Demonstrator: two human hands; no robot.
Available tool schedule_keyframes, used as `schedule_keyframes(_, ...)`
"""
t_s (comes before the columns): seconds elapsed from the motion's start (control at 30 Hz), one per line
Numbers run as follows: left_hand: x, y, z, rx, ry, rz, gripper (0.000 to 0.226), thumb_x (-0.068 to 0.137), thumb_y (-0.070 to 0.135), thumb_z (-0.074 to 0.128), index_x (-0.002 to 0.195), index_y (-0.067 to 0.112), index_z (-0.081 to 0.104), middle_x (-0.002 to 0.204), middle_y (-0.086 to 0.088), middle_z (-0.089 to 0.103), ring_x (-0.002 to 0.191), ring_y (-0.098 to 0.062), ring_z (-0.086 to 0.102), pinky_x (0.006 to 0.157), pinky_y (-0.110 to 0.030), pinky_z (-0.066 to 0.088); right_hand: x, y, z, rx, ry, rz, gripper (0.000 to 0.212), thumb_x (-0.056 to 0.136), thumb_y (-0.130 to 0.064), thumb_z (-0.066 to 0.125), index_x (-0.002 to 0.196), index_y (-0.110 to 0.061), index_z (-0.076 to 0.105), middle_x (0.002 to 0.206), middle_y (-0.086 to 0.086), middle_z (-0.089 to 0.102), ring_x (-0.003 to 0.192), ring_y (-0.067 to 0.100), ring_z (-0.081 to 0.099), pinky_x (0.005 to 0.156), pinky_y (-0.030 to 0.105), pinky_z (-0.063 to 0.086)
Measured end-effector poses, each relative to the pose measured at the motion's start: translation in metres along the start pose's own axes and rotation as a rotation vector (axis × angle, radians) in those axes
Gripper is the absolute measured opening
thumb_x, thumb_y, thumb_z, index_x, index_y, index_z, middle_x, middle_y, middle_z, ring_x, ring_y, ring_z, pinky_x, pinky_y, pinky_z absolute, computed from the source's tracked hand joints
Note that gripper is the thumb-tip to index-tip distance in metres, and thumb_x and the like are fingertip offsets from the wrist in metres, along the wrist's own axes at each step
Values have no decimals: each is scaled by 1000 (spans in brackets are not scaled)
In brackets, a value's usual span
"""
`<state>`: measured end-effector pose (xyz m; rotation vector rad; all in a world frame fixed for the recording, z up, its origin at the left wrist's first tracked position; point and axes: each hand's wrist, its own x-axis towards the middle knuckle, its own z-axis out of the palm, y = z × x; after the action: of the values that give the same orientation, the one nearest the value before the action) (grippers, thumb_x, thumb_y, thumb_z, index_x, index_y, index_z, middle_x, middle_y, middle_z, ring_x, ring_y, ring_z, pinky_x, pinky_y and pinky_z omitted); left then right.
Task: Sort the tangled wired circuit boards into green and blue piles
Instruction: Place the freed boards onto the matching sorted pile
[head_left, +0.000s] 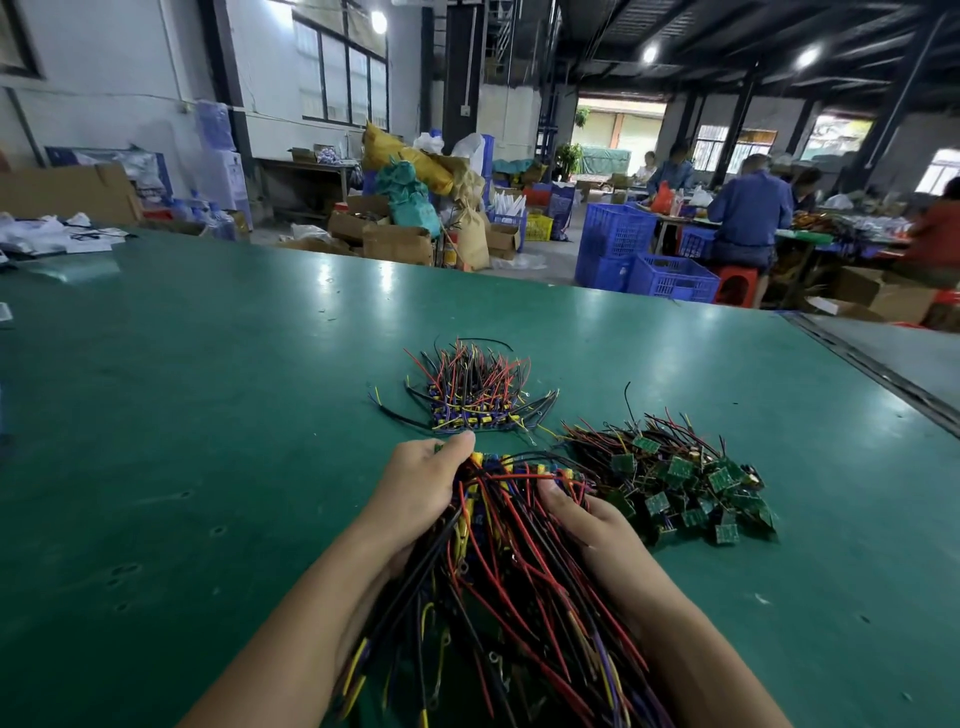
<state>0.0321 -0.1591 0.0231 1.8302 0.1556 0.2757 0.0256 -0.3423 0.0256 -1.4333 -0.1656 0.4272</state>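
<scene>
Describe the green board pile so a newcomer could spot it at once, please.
On the big green table, find the person's right hand holding the wire bundle. Just right of it lies the green pile, a heap of small square green boards with dark wires. The blue pile farther off shows blue and yellow parts under red wires.

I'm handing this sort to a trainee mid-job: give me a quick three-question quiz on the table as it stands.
1. True or false: the green pile lies right of the wire bundle.
2. Which pile lies straight ahead, beyond the wire bundle? A) blue pile B) green pile
3. Fill in: the wire bundle is gripped by ___ hands.
Key: 1 true; 2 A; 3 both, left hand and right hand.
</scene>
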Motion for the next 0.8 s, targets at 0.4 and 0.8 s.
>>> schedule_keyframes(0.4,-1,-3,-2,-78,-122,-73,31,97,39,49,88,11,58,84,-10,50,70,-20,46,46,-8,35,0,4,-3,-30,2,0,46,77,-43,61,91,-1,72,81,15,74,68,22,71,60,26,55)
schedule_keyframes(0.8,-1,-4,-4,-175,-174,-196,50,93,44,54,86,-4,67,71,-17,60,53,-18,57,44,-9,41,2,9,-4,62,-49,30,36,77,-41,61,69,-10,78,71,12,73,58,20,70,52,22,53)
